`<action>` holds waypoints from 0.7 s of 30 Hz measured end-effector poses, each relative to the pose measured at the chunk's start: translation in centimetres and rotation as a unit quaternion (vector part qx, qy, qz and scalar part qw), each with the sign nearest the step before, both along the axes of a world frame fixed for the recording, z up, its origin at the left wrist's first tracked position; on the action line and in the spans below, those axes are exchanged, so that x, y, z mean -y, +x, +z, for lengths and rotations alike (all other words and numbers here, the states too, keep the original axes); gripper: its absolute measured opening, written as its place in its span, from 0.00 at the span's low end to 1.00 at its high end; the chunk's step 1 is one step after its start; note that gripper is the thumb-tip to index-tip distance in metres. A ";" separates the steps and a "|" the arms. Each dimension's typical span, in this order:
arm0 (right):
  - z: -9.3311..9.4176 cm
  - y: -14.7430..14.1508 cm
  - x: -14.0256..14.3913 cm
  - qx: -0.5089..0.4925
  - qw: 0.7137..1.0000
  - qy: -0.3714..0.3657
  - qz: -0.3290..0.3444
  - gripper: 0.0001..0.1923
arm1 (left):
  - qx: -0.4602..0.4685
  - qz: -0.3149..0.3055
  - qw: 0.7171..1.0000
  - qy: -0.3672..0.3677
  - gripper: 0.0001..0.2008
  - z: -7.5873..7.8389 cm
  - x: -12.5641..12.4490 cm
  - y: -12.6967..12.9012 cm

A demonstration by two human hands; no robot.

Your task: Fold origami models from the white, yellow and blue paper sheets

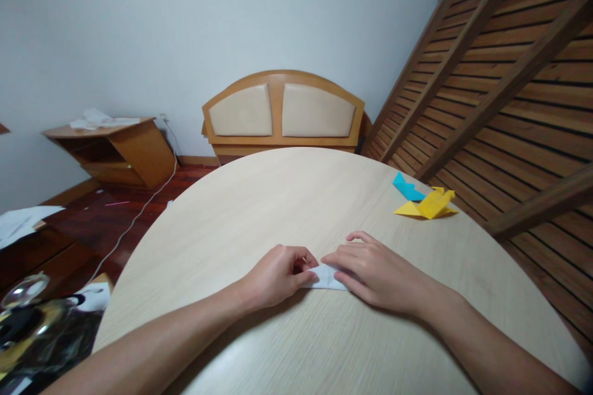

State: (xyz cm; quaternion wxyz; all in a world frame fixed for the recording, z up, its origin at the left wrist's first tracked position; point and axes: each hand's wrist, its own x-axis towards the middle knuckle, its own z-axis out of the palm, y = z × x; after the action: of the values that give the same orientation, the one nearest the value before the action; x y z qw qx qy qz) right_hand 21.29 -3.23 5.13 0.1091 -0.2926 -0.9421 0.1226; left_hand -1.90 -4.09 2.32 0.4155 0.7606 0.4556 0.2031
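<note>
Folded white paper (327, 278) is right in the middle of it all, flat and low at the near part of the table (259, 210), its long axis running left to right, crosswise to the viewer!

From the left, here's the left hand (277, 274), its thumb on the paper's left end and the fingers curled in behind: a narrow pinch, with the paper reaching away to the right from those tips. Then a short bare stretch of white, framed between two thumbs. And here's the right hand (377, 271), covering the right end, thumb along the face, index finger at the back edge, one finger raised clear. It has hold of the paper too, though how hard it presses, I can't tell. Neither hand is nearer; both touch it, one at each end!

Farther right, beyond the right hand, a yellow paper bird (430, 205) sits just beside a blue folded paper (407, 187), both well apart from the fingers.
</note>
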 end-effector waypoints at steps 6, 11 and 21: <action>-0.9 -0.1 -0.7 -0.004 1.000 0.003 -0.008 0.12 | -0.122 -0.011 0.983 0.138 0.06 0.5 0.1 -0.2; -1.1 -0.5 -0.7 -0.002 0.999 0.016 -0.036 0.10 | -0.134 -0.002 0.973 0.187 0.05 0.1 -0.2 -0.6; -1.4 -0.7 -0.7 -0.007 0.999 0.009 -0.040 0.10 | -0.129 -0.039 0.970 0.202 0.09 0.2 -0.5 -1.5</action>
State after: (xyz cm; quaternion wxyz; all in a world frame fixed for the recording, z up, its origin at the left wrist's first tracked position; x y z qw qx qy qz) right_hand 20.62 -2.50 3.69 0.1233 -0.3285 -0.9298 0.1114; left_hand -3.38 -3.58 2.49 0.1981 0.8660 0.4246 0.1748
